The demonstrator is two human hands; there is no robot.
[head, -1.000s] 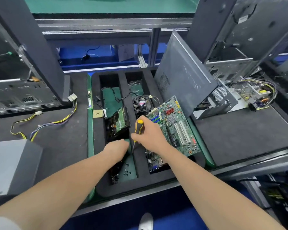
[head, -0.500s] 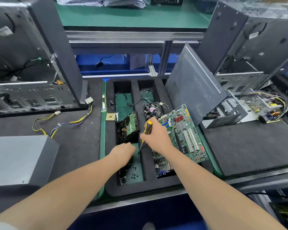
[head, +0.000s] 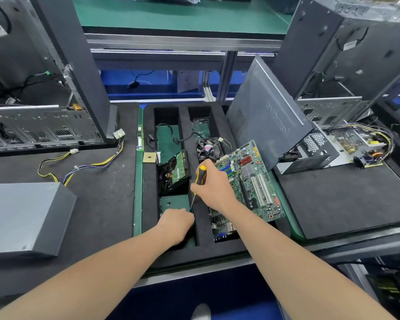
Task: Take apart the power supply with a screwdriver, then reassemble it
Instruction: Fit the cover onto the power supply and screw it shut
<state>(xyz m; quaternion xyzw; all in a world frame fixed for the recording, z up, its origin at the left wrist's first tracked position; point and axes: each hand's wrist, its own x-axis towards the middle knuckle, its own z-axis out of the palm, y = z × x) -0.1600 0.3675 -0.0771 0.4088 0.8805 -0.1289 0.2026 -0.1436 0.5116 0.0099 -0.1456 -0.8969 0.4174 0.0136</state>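
Note:
My right hand [head: 214, 189] grips a screwdriver [head: 199, 175] with a yellow and black handle, its shaft slanting down toward my left hand. My left hand [head: 176, 224] reaches palm-down into the near end of the left slot of the black foam tray [head: 148, 181], fingers curled; whatever is under them is hidden. An opened power supply lies far right: its metal casing [head: 310, 155] and, beside it, the bare circuit board [head: 356, 142] with a bundle of wires. A closed grey power supply box [head: 21, 215] sits at the left, its yellow and black cables [head: 79, 167] trailing behind it.
The tray holds a motherboard [head: 252, 181], a fan [head: 208, 147], a hard drive [head: 178, 169] and a CPU chip [head: 149, 157]. A grey side panel [head: 263, 125] leans over the tray's right. Open computer cases stand at left [head: 32, 125] and right [head: 356, 54].
My left hand has slid toward me along the tray slot and now covers the loose screws there. My right hand keeps the screwdriver in about the same place. The view has tilted up slightly.

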